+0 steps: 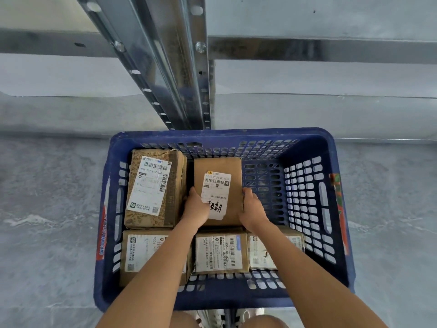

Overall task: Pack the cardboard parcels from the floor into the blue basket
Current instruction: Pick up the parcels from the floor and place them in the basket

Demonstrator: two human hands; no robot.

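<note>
A: Cardboard parcel [218, 183], plain brown, one white label with black handwriting at its near end. Location?

B: Inside the blue basket [307, 138], far row, middle. It sits between the two hands: left hand [196, 207] grips its near-left edge, fingers partly over the label; right hand [251, 207] clasps its near-right edge. Both hands are closed on it. Whether it rests on the basket bottom or is held slightly above, cannot tell.

A: Neighbouring items?

B: Patterned parcel [153, 188], far-left, large white label on top, just beside the held parcel and beside the left hand. Near row, three more: left parcel [139, 254], partly covered by the left forearm; middle parcel [221, 253], barcode label on top, directly below the hands; right parcel [261, 253], partly covered by the right forearm.

A: Spare room?

B: Far-right corner of the basket, to the right of the right hand, shows bare mesh floor.

A: Surroundings?

B: Basket stands on a grey floor [47, 209]. A metal rack upright [170, 67], perforated, rises just behind the basket's far rim.
</note>
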